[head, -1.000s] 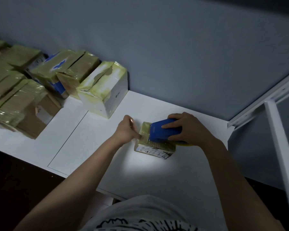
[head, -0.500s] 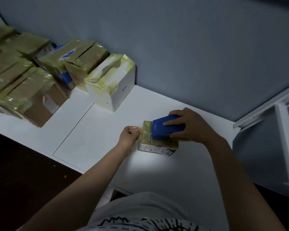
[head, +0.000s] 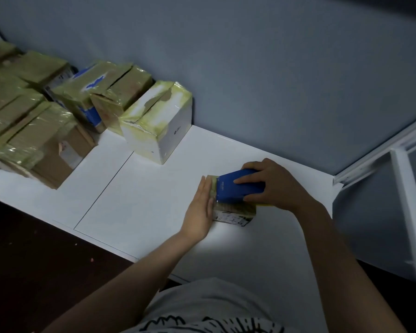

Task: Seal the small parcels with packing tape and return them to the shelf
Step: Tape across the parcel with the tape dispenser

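- Right hand (head: 276,186) grips blue tape dispenser (head: 238,186) atop small parcel (head: 233,212).
- Left hand (head: 201,207), fingers straight, presses flat against the parcel's left side.
- White box (head: 159,126) stands well left of the parcel.

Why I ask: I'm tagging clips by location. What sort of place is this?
Probably a parcel packing or storage corner: taped parcels crowd a white shelf, a white metal rack frame stands alongside, and the right hand holds a blue tape dispenser on a small parcel.
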